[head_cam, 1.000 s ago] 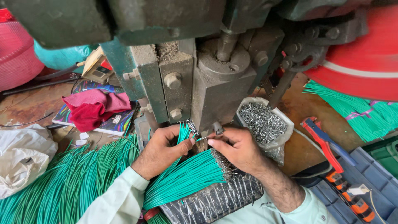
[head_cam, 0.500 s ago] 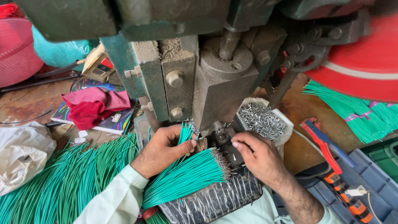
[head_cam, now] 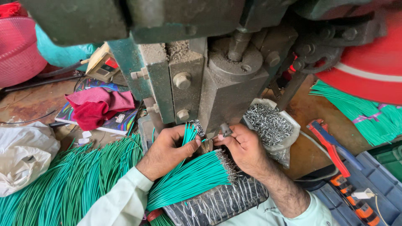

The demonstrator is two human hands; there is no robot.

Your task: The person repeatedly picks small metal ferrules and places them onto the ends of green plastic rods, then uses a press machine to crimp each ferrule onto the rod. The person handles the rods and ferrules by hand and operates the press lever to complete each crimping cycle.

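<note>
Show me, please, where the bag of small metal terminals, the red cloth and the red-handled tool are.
Bag of small metal terminals (head_cam: 268, 122), head view, on the silver heap inside.
Red cloth (head_cam: 98, 106), head view, on its crumpled middle.
Red-handled tool (head_cam: 331, 146), head view, on the red handle's mid-length.

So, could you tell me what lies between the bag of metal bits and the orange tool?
In the head view, only bare brown tabletop lies between the bag and the orange tool, apart from a thin pale cable crossing it.
</note>
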